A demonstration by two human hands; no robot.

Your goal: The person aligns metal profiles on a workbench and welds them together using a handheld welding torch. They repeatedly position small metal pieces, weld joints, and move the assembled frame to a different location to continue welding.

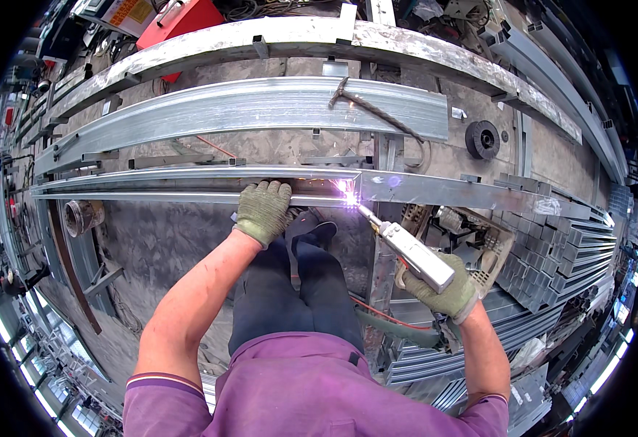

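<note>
My right hand (444, 286), in a green work glove, is closed round a white and silver handheld welding torch (417, 255). Its nozzle points up and left at the corner of a metal frame (319, 199), where a bright violet-white arc glows and sparks fly. My left hand (264, 211), gloved the same way, is wrapped over the near rail of that frame, left of the arc. The fingertips curl past the rail's far side. A flat grey bar (450, 192) runs on to the right from the glowing joint.
Beyond the frame lies a wide stack of galvanised channel (224, 105) with a hammer-like rod tool (377, 111) on it. A black wire spool (482, 139) sits at right. Nearer are a parts crate (502, 251), stacked square tubes (541, 262), a hose (395, 328) and a bucket (84, 217).
</note>
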